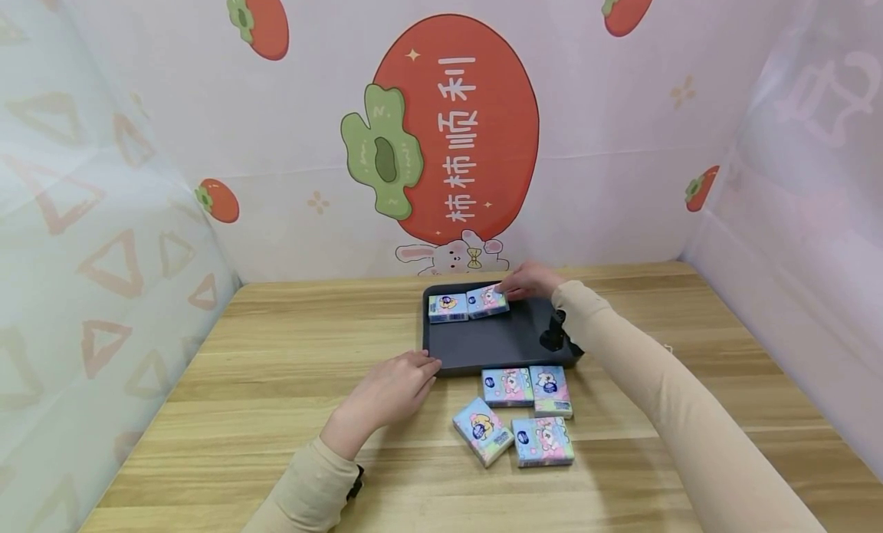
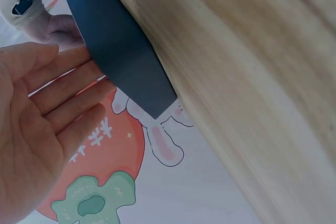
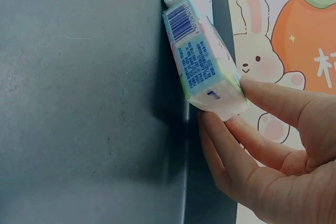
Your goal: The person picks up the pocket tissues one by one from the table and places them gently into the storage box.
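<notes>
My right hand (image 1: 530,281) pinches the end of a tissue pack (image 1: 487,301) between thumb and fingers at the back of a dark grey tray (image 1: 503,363). In the right wrist view this pack (image 3: 195,51) sits tilted against a second one, its barcode side showing. That second tissue pack (image 1: 448,308) lies in the tray's back left corner. At the front left corner, the fingertips of my left hand (image 1: 400,385) touch the tray's rim. Its fingers look nearly straight in the left wrist view, against the tray's outer wall (image 2: 123,51).
On the wooden table (image 1: 310,341), several tissue packs lie in front of the tray, among them an angled yellow-figured pack (image 1: 483,432) and a pack (image 1: 543,442) nearest me. A printed cloth backdrop (image 1: 303,134) stands behind the table, with cloth walls at both sides.
</notes>
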